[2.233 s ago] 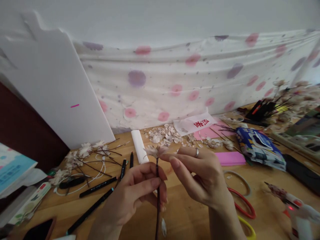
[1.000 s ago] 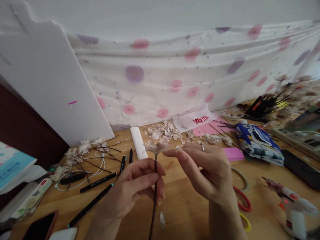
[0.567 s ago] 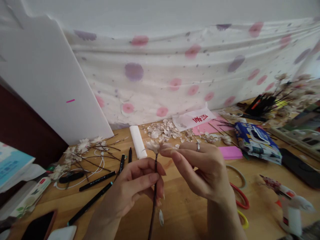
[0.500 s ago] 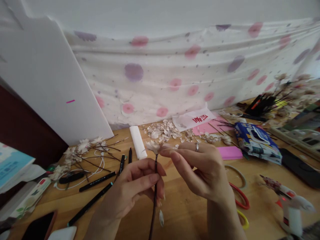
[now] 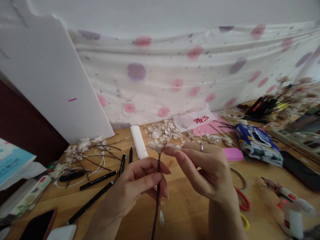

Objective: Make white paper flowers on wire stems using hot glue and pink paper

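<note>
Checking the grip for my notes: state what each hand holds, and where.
Left hand pinches the dark stem just below its flower; right hand pinches the flower's petal edge.

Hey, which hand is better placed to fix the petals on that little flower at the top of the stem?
Right. The right hand has thumb and forefinger pinched at the edge of the flower atop the stem, while the left hand grips the stem lower down, holding it upright.

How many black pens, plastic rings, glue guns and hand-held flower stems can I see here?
Black pens: 4
Plastic rings, grey, red, yellow: 3
Glue gun: 1
Flower stem, held in left hand: 1
Total: 9
</note>
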Demonstrator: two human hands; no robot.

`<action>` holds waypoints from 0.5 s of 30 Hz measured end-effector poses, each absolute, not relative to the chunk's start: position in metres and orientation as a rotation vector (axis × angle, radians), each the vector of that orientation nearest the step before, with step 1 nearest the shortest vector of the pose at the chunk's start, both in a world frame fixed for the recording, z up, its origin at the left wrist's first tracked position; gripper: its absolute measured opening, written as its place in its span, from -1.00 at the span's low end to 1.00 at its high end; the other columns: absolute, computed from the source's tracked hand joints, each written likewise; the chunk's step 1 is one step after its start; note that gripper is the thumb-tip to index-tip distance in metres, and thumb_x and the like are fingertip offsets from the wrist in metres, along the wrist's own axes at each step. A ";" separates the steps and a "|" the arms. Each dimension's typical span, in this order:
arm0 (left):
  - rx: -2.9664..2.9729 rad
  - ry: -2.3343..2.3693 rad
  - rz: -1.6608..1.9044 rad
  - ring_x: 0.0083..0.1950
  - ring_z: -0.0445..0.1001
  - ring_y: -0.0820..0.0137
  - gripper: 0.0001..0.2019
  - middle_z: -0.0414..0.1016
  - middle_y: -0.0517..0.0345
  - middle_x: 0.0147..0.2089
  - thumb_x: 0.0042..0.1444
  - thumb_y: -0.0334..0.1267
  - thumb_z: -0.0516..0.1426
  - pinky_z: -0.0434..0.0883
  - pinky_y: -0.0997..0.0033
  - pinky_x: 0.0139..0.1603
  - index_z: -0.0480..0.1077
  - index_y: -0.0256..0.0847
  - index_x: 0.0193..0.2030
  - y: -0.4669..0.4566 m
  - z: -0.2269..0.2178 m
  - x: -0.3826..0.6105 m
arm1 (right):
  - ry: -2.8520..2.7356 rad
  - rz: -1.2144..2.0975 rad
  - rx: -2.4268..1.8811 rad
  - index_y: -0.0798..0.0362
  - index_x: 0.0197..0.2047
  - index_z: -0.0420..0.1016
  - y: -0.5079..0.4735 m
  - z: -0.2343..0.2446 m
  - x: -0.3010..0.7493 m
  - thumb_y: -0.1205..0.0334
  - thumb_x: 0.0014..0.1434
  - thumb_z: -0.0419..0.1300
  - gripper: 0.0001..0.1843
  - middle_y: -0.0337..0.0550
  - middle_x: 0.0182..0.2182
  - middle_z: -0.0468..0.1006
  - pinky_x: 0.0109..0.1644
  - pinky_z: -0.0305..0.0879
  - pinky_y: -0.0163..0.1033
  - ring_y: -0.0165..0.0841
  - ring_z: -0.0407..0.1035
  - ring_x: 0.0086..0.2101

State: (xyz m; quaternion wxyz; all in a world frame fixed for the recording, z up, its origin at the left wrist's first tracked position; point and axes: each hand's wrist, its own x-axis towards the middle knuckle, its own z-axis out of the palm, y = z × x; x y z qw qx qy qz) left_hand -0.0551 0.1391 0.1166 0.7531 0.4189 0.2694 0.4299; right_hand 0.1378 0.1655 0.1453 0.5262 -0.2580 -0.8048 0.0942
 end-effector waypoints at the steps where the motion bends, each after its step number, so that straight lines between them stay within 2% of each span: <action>1: 0.918 0.586 0.938 -0.47 0.57 0.51 -0.87 0.64 0.15 -0.45 0.18 -0.20 0.36 0.52 0.65 -0.46 0.65 -0.18 -0.18 0.139 0.116 -0.055 | -1.924 0.217 -0.620 0.14 -0.52 0.48 0.165 0.145 0.138 0.37 0.40 0.10 -0.58 -0.37 -0.64 0.17 -0.54 -0.05 -0.32 -0.56 0.09 -0.63; 7: 0.922 0.587 0.923 -0.50 0.57 0.51 -0.84 0.63 0.15 -0.47 0.16 -0.17 0.37 0.51 0.64 -0.47 0.67 -0.18 -0.18 0.137 0.118 -0.056 | -1.927 0.202 -0.640 0.12 -0.52 0.47 0.165 0.146 0.138 0.35 0.40 0.10 -0.58 -0.38 -0.64 0.17 -0.56 -0.07 -0.32 -0.56 0.09 -0.64; 12: 0.893 0.604 0.922 -0.52 0.54 0.51 -0.83 0.61 0.16 -0.49 0.13 -0.16 0.39 0.50 0.64 -0.50 0.67 -0.18 -0.20 0.137 0.121 -0.056 | -1.930 0.195 -0.625 0.12 -0.41 0.57 0.166 0.145 0.138 0.35 0.40 0.10 -0.65 -0.33 -0.64 0.30 -0.56 0.00 -0.33 -0.53 0.17 -0.64; 15: 0.895 0.611 0.929 -0.51 0.54 0.51 -0.83 0.60 0.16 -0.49 0.12 -0.16 0.39 0.50 0.65 -0.50 0.68 -0.18 -0.20 0.137 0.122 -0.056 | -1.915 0.197 -0.623 0.12 -0.41 0.58 0.166 0.146 0.137 0.36 0.39 0.11 -0.67 -0.36 -0.65 0.25 -0.58 -0.05 -0.32 -0.54 0.12 -0.65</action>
